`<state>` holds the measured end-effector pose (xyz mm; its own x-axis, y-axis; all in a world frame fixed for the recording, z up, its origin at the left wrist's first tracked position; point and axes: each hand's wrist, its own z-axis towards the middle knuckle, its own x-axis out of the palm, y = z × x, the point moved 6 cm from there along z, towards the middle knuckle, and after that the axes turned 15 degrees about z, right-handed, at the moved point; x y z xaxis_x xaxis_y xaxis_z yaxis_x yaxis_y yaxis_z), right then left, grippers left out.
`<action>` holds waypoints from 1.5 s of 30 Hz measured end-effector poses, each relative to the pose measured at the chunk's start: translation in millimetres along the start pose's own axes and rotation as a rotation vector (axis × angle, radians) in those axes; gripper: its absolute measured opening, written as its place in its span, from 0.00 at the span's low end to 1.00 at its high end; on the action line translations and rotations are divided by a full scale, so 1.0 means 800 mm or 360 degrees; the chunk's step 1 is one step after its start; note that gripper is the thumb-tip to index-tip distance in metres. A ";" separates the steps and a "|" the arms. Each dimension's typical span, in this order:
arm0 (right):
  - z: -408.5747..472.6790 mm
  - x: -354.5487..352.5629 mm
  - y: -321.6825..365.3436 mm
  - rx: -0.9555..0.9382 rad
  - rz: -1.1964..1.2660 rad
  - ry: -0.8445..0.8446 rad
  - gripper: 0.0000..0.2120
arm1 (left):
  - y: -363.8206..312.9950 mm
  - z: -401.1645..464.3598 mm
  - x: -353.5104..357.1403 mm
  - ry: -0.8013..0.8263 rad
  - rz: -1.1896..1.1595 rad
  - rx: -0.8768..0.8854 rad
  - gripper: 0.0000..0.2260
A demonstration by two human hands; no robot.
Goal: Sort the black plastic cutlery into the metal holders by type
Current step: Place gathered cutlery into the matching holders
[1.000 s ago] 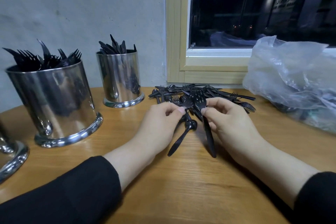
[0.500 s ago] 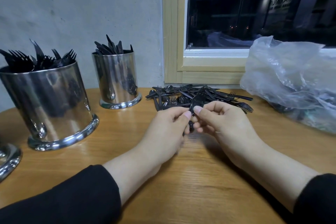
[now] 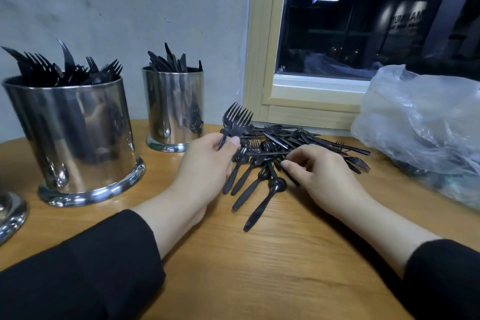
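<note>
Head camera, looking down at a round wooden table (image 3: 259,267) pushed against a grey wall and a pale window frame (image 3: 262,60). My left hand (image 3: 205,163) pinches a small bunch of black forks (image 3: 236,122) between thumb and fingers, tines pointing up, just above the table. My right hand (image 3: 319,174) rests on the near edge of a loose pile of black plastic cutlery (image 3: 293,145), its fingers curled and its fingertips on the handle of one piece; I cannot tell whether it is gripping that piece or only touching it. Several spoons (image 3: 262,189) fan out from the pile toward me, between my two hands. To my left stands a large shiny metal holder (image 3: 78,138) filled with forks, tines up. Behind it, nearer the wall, a smaller metal holder (image 3: 174,106) holds knives. The rim of a third metal container (image 3: 10,215) shows at the far left edge. A crumpled clear plastic bag (image 3: 420,125) sits to my right, beside the pile. Both my sleeves are black.
</note>
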<state>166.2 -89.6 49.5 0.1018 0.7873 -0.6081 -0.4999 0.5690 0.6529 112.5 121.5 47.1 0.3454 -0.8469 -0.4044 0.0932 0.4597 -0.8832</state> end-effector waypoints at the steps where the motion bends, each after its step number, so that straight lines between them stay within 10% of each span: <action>1: 0.004 0.007 0.003 -0.0012 -0.0043 0.0039 0.09 | 0.000 0.000 0.001 -0.0006 -0.0012 0.0018 0.18; 23: 0.018 0.040 -0.001 0.0173 -0.0452 0.0300 0.25 | 0.007 0.006 0.003 -0.0099 0.0199 0.0055 0.13; 45: -0.002 0.048 0.025 -0.0341 -0.0430 0.0522 0.04 | -0.006 0.016 -0.030 -0.0369 0.0617 0.0285 0.16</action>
<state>158.5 -48.4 38.3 -0.0068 0.4817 -0.8763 -0.6625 0.6542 0.3647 116.1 143.0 64.5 0.5837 -0.5317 -0.6136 0.0690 0.7855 -0.6150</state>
